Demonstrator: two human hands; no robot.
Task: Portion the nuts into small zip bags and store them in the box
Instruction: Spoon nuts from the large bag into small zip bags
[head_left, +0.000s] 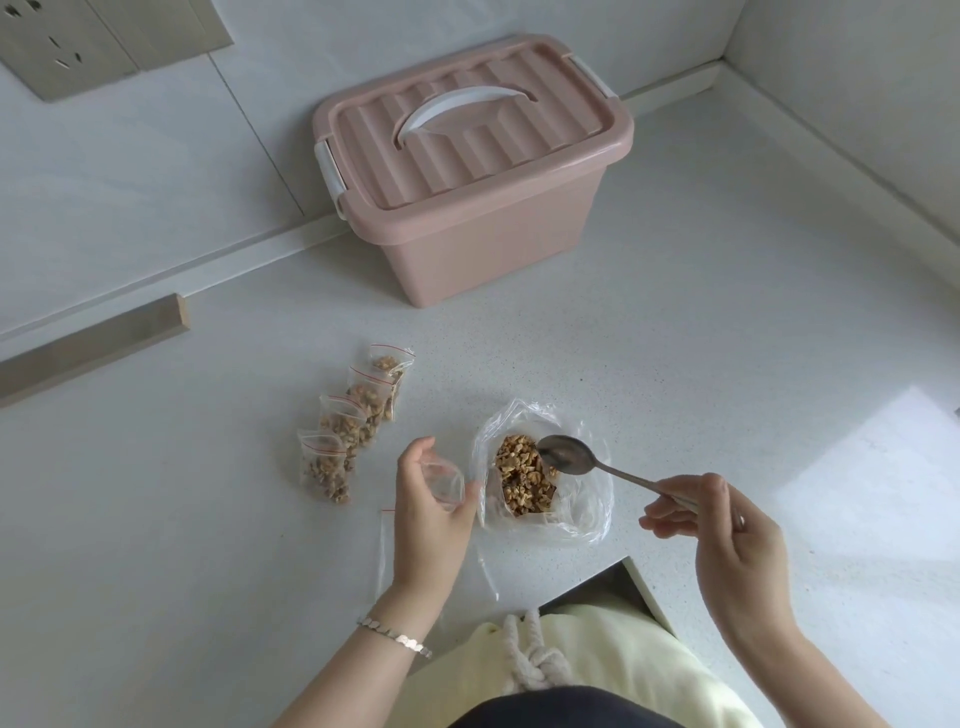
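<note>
Near centre of the counter, nuts (524, 475) sit in an open clear bag | your left hand (431, 509) pinches an empty zip bag (445, 480) | right hand (727, 535) fingers grip the spoon (566, 454) over them | four filled bags (348, 431) lie left | far box (467, 171) lidded, storing not begun.

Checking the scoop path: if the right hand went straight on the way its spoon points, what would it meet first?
The spoon in the right hand points at the open nut bag; its bowl is over the nuts, so those likely come first. Height above them is unclear.
</note>
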